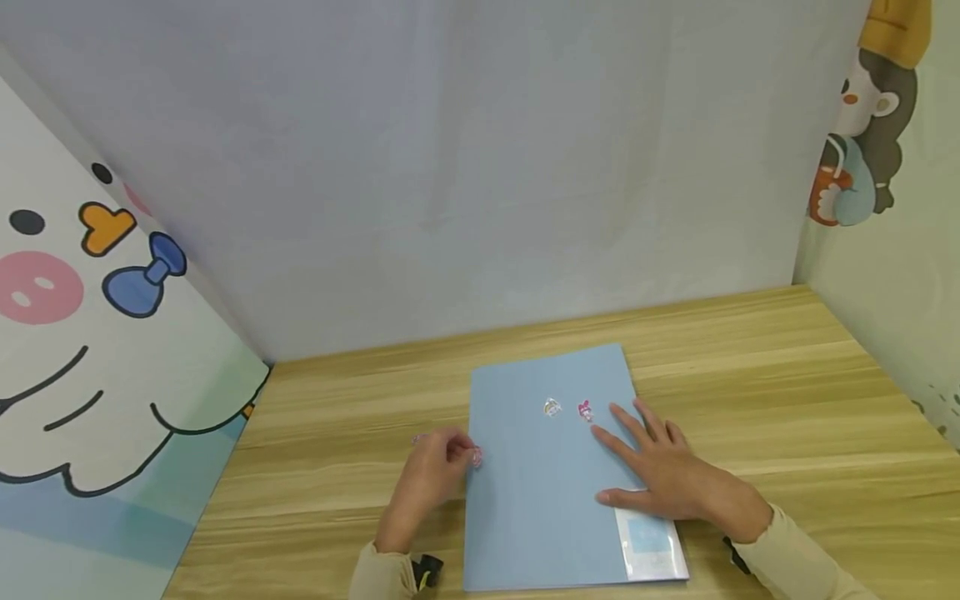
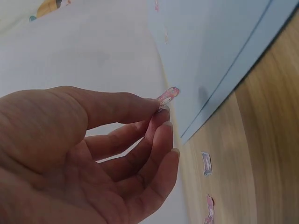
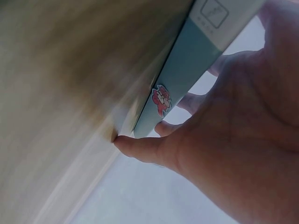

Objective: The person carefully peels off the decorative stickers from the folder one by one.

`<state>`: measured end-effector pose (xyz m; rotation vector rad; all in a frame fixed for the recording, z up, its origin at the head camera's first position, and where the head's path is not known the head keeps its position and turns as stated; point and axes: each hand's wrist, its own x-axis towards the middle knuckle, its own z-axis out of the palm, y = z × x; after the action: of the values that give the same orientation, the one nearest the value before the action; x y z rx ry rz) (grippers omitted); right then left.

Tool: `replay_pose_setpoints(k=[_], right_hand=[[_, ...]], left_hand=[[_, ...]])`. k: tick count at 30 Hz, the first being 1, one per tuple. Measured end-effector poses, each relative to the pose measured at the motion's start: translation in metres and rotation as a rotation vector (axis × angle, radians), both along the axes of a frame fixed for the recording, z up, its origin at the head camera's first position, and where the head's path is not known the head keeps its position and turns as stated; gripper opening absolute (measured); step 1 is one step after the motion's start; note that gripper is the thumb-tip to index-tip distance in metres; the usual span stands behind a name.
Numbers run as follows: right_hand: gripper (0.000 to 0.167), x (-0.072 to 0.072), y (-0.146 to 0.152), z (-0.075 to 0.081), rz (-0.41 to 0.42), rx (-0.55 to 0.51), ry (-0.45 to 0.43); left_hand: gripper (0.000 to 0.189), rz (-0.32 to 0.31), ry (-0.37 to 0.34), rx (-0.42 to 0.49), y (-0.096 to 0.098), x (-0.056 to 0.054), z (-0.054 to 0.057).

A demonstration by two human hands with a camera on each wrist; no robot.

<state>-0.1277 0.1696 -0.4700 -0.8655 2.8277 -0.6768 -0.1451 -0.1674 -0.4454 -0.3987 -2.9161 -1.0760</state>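
Sticker (image 1: 477,457) in left hand (image 1: 431,471): held it, small and pink, pinched between thumb and fingertips at the left edge of a blue folder (image 1: 540,500) (touching or not, couldn't tell). Rested right hand (image 1: 663,475) on the folder's right side with fingers spread wide, near two more stickers (image 1: 585,410). Saw two loose stickers (image 2: 207,163) on wooden table (image 1: 750,375)

Cream sleeves (image 1: 801,557), black wrist pieces (image 1: 427,572)

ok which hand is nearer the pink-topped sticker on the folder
Right. The right hand lies across the right edge of the folder beside that sticker; the left hand pinches another sticker at the left edge.
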Motion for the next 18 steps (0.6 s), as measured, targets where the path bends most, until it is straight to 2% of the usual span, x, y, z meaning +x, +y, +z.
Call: replay_pose_setpoints(k=[12, 18], right_hand=[[0.084, -0.001, 0.002, 0.001, 0.004, -0.011, -0.020], [0.085, -0.003, 0.002, 0.000, 0.008, -0.002, -0.034]], left_hand=[[0.004, 0.084, -0.046, -0.005, -0.017, 0.001, -0.001], [0.005, 0.088, -0.037, -0.017, -0.026, 0.002, -0.002]])
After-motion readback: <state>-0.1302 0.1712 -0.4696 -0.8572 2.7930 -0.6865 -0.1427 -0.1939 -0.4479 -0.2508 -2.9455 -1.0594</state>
